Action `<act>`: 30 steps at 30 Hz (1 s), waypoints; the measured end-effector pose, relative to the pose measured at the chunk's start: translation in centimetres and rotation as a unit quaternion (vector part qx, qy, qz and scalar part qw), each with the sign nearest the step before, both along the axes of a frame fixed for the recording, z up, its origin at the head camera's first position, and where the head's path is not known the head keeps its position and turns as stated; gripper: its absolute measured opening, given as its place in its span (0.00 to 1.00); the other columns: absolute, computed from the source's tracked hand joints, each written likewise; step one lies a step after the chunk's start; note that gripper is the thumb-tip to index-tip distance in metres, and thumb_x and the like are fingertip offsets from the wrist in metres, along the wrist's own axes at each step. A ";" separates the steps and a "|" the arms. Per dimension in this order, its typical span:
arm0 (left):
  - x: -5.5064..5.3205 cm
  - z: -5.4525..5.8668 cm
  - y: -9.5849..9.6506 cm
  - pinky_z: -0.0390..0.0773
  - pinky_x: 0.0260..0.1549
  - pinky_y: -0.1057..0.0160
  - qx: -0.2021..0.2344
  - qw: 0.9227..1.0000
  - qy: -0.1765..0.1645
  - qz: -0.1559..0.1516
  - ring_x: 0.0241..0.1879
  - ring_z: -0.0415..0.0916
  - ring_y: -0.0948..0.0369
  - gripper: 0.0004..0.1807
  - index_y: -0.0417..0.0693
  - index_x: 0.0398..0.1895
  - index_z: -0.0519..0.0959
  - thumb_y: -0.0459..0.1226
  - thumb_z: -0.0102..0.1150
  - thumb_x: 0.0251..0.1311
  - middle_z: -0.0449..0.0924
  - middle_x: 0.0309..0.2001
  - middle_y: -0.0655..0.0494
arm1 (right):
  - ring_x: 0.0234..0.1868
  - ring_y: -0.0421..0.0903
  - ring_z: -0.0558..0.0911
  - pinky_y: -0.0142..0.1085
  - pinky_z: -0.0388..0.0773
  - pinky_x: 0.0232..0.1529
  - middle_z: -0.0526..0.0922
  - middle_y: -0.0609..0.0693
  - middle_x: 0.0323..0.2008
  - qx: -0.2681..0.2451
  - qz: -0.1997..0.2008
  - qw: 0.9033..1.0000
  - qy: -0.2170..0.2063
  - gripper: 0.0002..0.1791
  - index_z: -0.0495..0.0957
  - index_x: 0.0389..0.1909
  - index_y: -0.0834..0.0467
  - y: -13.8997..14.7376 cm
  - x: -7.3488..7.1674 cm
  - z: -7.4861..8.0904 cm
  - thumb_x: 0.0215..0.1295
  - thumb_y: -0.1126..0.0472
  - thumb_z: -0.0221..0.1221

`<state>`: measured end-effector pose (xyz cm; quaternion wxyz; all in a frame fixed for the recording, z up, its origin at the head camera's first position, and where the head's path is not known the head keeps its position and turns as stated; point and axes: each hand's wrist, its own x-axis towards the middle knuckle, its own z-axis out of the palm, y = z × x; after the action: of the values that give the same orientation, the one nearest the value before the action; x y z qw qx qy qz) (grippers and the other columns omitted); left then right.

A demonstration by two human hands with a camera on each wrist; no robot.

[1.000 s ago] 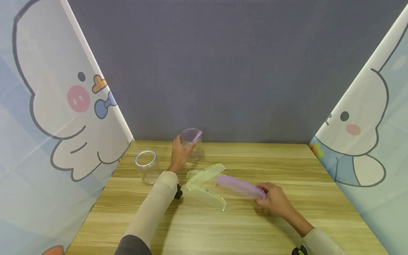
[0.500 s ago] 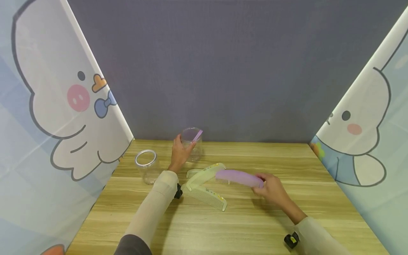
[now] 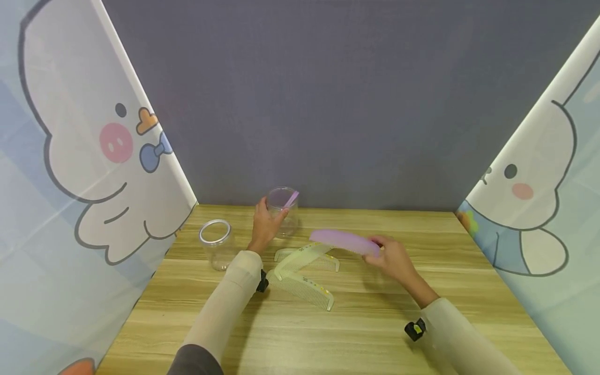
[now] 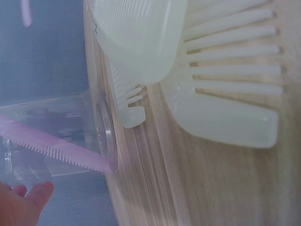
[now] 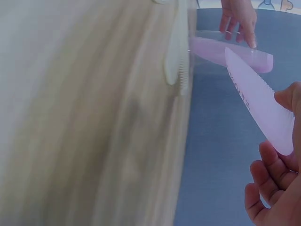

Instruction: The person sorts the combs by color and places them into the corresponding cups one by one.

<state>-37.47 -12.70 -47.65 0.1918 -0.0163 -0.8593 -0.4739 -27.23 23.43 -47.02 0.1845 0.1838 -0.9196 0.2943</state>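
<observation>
My left hand (image 3: 266, 226) grips the side of a clear plastic jar (image 3: 290, 228) that stands upright near the back wall. Inside this jar leans a purple comb (image 4: 51, 148), its upper end poking above the rim. Between thumb and fingers, my right hand (image 3: 394, 260) pinches the end of another purple comb (image 3: 344, 240), raised over the table and pointing left toward the jar. In the right wrist view, printed marks run along the edge of this held comb (image 5: 254, 101). Below it lie three pale green combs (image 3: 302, 259), overlapping in a loose pile.
A second clear jar (image 3: 220, 255) with a silvery rim stands upright to the left of my left forearm. The wood-grain table (image 3: 375, 333) meets a grey back wall (image 3: 328, 104), with printed cartoon panels (image 3: 84, 208) on both sides.
My right hand has lifted the purple comb and carried it up, left and toward the back, away from the green combs. My left hand has stayed on the jar.
</observation>
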 end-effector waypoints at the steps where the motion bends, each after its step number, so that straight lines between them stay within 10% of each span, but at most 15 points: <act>1: 0.0 0.0 0.0 0.71 0.68 0.42 0.001 1.000 0.000 0.000 0.67 0.70 0.41 0.48 0.34 0.75 0.59 0.53 0.68 0.63 0.68 0.67 0.35 | 0.40 0.56 0.86 0.45 0.83 0.36 0.88 0.63 0.44 -0.002 0.001 1.000 0.001 0.26 0.84 0.50 0.68 -0.2 -0.3 0.2 0.50 0.59 0.72; 30: 0.0 0.0 0.0 0.72 0.67 0.43 -0.010 1.000 0.004 0.000 0.65 0.70 0.41 0.47 0.34 0.74 0.59 0.54 0.67 0.63 0.68 0.65 0.35 | 0.44 0.57 0.85 0.52 0.81 0.45 0.88 0.61 0.46 -0.020 -0.020 1.000 0.008 0.24 0.84 0.51 0.62 -6.4 -6.3 7.4 0.56 0.52 0.69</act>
<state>-37.42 -12.75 -47.63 0.1950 -0.0201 -0.8633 -0.4651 -33.53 16.99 -39.61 0.2013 0.1645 -0.9154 0.3073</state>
